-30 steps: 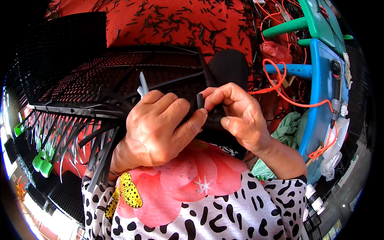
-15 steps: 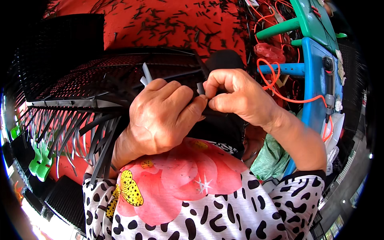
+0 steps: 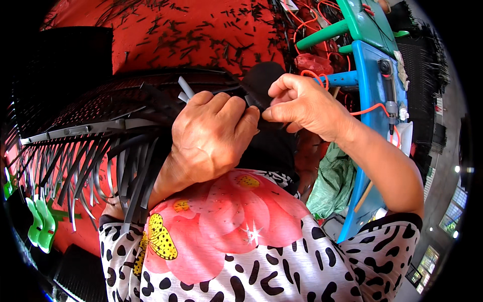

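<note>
My left hand (image 3: 214, 133) is closed in a fist at the near edge of a black woven panel (image 3: 196, 79). Flat plastic strips are gripped in it, and the pale ends of a grey strip (image 3: 186, 87) stick up above the knuckles. Just right of that fist is my right hand (image 3: 309, 108), its fingers loosely bent and the index finger apart from the thumb. I see nothing held between them. Dark loose strips (image 3: 136, 173) hang in a fringe from the panel's edge bar (image 3: 80, 130), left of my left wrist. The fist hides the gripped parts.
Cut black scraps (image 3: 196, 35) litter the red floor (image 3: 136, 50). On the right stand a blue stool (image 3: 359, 65) and a green stool (image 3: 359, 20), with a corded tool (image 3: 388, 90) on the blue one. Green clips (image 3: 41, 224) hang at left. A green bag (image 3: 332, 181) lies by the blue stool.
My right hand has drawn a little away from my left fist, and its thumb and index finger have parted. The left fist keeps its grip. The whole view has shifted slightly.
</note>
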A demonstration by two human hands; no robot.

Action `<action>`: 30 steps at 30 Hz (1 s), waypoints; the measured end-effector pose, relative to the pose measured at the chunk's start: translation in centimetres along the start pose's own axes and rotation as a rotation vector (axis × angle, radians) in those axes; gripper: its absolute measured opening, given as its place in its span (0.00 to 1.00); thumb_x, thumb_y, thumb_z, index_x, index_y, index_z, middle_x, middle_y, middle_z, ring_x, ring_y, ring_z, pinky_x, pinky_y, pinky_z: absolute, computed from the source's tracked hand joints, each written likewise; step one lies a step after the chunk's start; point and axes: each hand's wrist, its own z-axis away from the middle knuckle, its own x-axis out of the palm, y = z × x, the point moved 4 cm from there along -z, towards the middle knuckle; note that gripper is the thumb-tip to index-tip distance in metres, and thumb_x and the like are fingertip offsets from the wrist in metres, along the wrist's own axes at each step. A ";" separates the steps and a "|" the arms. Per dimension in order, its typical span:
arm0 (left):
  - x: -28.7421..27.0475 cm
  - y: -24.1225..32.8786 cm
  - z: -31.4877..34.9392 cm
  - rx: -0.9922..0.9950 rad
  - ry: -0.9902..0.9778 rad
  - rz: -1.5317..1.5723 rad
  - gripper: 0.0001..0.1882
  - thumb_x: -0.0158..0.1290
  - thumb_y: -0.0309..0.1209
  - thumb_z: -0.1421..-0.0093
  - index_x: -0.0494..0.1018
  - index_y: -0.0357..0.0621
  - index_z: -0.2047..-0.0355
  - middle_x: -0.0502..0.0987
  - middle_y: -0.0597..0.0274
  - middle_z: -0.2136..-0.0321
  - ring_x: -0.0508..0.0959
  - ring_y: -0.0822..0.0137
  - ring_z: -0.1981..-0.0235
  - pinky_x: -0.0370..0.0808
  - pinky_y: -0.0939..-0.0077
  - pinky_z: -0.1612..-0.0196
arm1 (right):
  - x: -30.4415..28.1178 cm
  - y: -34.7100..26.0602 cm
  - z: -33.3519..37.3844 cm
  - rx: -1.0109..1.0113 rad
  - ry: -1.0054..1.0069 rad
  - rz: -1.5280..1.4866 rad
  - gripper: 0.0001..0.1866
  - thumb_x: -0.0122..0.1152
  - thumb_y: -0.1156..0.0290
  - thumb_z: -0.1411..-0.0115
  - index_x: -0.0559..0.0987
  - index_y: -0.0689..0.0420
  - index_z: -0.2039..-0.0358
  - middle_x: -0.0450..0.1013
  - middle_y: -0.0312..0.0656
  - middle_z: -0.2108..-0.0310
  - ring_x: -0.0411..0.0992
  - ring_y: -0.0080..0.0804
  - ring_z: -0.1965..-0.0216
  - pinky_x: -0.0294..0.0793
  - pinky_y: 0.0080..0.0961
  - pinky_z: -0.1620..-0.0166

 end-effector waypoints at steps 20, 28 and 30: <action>0.2 0.2 1.0 0.053 0.082 -0.046 0.18 0.58 0.33 0.54 0.74 0.38 0.63 0.67 0.63 0.77 0.70 0.64 0.78 0.65 0.69 0.73 | 1.1 -0.9 -0.3 0.213 -0.172 -0.135 0.16 0.61 0.73 0.50 0.70 0.64 0.62 0.70 0.41 0.69 0.77 0.34 0.74 0.80 0.27 0.72; 0.1 -0.1 0.7 0.053 0.012 0.016 0.14 0.60 0.31 0.57 0.73 0.41 0.69 0.69 0.63 0.76 0.71 0.64 0.77 0.65 0.69 0.74 | 1.9 -2.7 -0.9 0.197 -0.196 0.158 0.14 0.58 0.70 0.53 0.69 0.63 0.66 0.69 0.41 0.72 0.76 0.33 0.77 0.75 0.27 0.77; 0.1 0.0 0.5 0.062 0.019 0.022 0.09 0.57 0.30 0.57 0.71 0.44 0.74 0.68 0.65 0.77 0.70 0.65 0.77 0.65 0.70 0.73 | 2.0 -3.2 -0.7 0.184 -0.170 0.243 0.13 0.57 0.70 0.53 0.69 0.64 0.67 0.70 0.41 0.73 0.76 0.32 0.77 0.75 0.27 0.77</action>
